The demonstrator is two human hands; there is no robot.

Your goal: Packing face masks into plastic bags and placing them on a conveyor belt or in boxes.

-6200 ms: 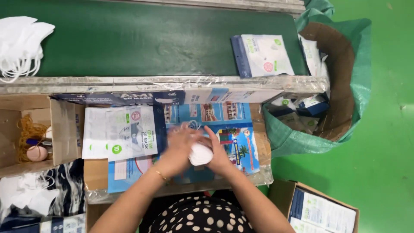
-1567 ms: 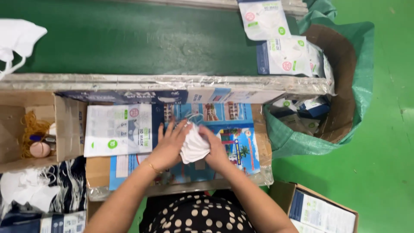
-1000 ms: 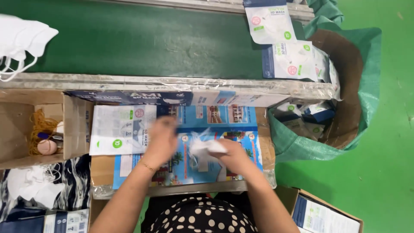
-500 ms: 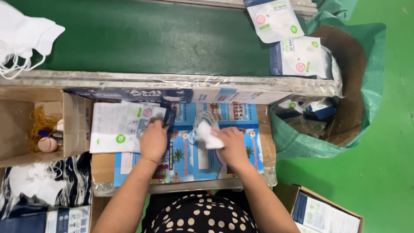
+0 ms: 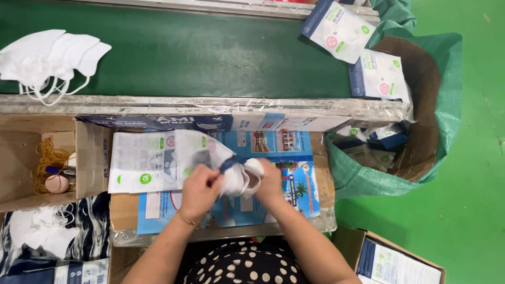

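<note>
Gripping the mouth of a clear printed pouch (image 5: pixel 173 158), the left hand (image 5: pixel 200 190) had its fingers pinched shut on the plastic, while the right hand (image 5: pixel 271 181), at its three o'clock, curled closed around a folded white mask (image 5: pixel 236 179) at the opening. Both sat mid-worktop above a blue printed sheet (image 5: pixel 294 184). Loose white masks (image 5: pixel 50 58) lay on the green belt (image 5: pixel 210 52) at ten o'clock.

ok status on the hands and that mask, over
Left hand pinching the open mouth of a clear pouch. Right hand pushing a folded white mask into it. Pouch stack alongside; nothing blocking.
</note>
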